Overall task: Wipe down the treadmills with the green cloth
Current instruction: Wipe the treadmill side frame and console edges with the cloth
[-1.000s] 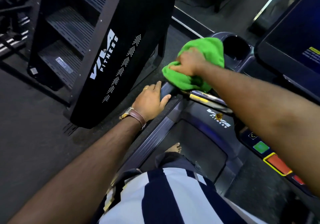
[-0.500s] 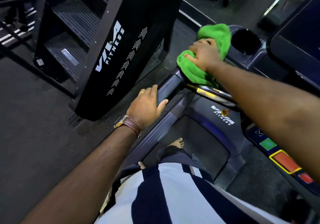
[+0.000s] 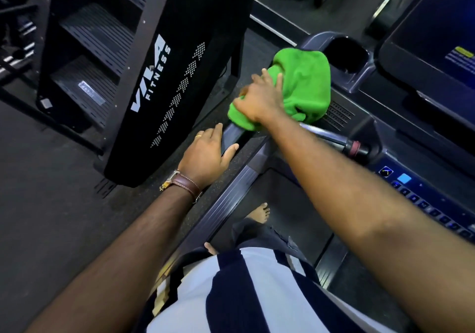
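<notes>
The green cloth [image 3: 305, 83] is bunched on the left front corner of the treadmill console [image 3: 380, 127], where the dark handrail [image 3: 230, 137] meets it. My right hand [image 3: 259, 98] lies on the cloth's left half, its fingers dug into the folds, and holds it against the rail. My left hand [image 3: 205, 152] grips the handrail just below the cloth, with the thumb on the near side. I stand on the treadmill belt [image 3: 290, 199] with bare feet.
A tall black stair machine [image 3: 159, 75] marked VIVA FITNESS stands close on the left. Beside the cloth are a cup holder [image 3: 347, 52] and a silver grip bar [image 3: 323, 134]. The dark screen [image 3: 437, 24] and lit button panel [image 3: 424, 201] are on the right.
My right hand has slid the cloth back and forth over the handrail's top end and console corner, and its fingers have spread. My left hand has stayed on the rail.
</notes>
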Demonstrator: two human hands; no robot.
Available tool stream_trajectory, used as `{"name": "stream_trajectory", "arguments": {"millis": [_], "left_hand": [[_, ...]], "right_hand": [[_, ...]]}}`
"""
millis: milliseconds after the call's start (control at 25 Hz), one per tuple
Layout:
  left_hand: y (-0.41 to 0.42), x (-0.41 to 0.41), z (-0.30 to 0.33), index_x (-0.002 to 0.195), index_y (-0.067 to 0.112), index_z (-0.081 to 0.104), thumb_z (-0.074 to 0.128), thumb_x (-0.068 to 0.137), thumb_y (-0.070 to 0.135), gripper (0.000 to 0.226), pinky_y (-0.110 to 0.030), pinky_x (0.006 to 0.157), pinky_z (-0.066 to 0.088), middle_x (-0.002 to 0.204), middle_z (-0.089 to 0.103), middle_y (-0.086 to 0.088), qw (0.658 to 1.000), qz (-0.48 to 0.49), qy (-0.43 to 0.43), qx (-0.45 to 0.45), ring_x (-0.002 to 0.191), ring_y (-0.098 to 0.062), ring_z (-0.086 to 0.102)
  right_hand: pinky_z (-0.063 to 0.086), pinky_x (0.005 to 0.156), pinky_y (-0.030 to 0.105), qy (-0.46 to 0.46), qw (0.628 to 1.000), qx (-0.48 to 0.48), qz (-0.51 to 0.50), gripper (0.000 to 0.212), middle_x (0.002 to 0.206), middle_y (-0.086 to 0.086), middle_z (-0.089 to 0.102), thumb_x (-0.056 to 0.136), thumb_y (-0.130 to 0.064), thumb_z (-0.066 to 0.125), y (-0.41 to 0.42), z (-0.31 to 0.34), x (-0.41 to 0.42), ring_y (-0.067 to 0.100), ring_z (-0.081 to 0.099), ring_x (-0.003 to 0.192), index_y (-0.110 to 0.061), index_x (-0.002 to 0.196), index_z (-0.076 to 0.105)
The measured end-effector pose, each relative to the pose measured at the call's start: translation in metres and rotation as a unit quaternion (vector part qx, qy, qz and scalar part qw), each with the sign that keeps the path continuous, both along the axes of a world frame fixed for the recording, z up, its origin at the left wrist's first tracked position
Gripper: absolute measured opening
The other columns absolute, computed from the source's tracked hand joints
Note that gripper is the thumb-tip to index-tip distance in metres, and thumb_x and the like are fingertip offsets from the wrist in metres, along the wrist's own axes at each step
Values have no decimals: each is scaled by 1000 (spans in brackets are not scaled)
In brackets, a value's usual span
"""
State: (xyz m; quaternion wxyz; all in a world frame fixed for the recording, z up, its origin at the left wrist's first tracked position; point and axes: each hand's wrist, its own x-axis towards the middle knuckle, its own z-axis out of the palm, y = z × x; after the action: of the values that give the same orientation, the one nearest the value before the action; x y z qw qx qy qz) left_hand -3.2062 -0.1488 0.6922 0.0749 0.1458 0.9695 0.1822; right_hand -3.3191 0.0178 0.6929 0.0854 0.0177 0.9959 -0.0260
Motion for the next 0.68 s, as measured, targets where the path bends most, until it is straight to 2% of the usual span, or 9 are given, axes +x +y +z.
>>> {"name": "stream_trajectory", "arguments": {"millis": [80,160,240,280,320,400,520,600,680], "left_hand": [[0,1,0,141,-1,36,45,95,48,68,-43,92,43,121,57,-19,1000,-5,4,2,111,-35,51],[-2,0,1,141,-1,36,45,95,48,68,-43,92,43,120,57,-19,1000,-5,1,0,111,-35,51],[-1,-1,1,140,-1,36,44,95,49,68,-43,93,43,120,57,-19,1000,-2,0,-3,111,-35,51],[-1,-2,1,140,-1,36,43,95,49,67,-43,92,43,120,57,-18,1000,0,1,-3,111,-35,51],[0,-3,1,139,0,37,43,95,49,67,-42,91,43,119,57,-18,1000,1,1,-4,110,-35,52],[2,-3,2,136,0,40,44,95,48,64,-42,88,44,116,58,-18,1000,-5,6,-10,107,-35,53],[1,-1,1,136,-2,40,47,94,45,63,-43,89,44,116,58,-20,1000,-9,9,-3,108,-37,53],[-3,1,0,140,-2,36,48,94,42,64,-43,91,44,121,56,-20,1000,-24,10,-8,111,-37,52],[-7,6,1,144,0,28,46,94,40,66,-44,92,45,130,50,-19,999,-38,2,-22,118,-36,48]], "right_hand": [[3,120,50,28,995,-57,-72,81,160,24,6,81,-62,47,-1,-5,22,37,3,149,-18,149,36],[8,121,47,18,953,-162,-255,103,156,34,-5,81,-60,55,4,2,14,44,1,147,-9,155,4],[18,118,47,-20,874,-259,-410,114,154,37,-3,81,-48,65,-1,18,-10,46,8,145,-2,152,-11],[26,114,45,-26,856,-284,-430,116,154,37,8,81,-43,68,-5,23,-18,45,19,143,3,150,-13],[34,108,43,-22,863,-284,-417,113,151,34,24,83,-39,67,-9,26,-18,42,31,139,8,149,-12],[44,96,38,17,916,-195,-349,94,142,24,46,92,-36,56,-14,25,5,34,48,128,15,147,0],[44,94,38,100,979,-54,-167,66,136,25,50,101,-36,40,-16,7,65,33,53,120,9,147,25],[37,104,37,152,969,-163,-104,57,144,25,43,102,-31,40,-33,-18,111,33,45,129,-1,149,29],[38,101,33,141,901,-380,-153,51,143,21,48,102,-29,37,-59,-47,146,31,48,128,-5,147,37]]}}
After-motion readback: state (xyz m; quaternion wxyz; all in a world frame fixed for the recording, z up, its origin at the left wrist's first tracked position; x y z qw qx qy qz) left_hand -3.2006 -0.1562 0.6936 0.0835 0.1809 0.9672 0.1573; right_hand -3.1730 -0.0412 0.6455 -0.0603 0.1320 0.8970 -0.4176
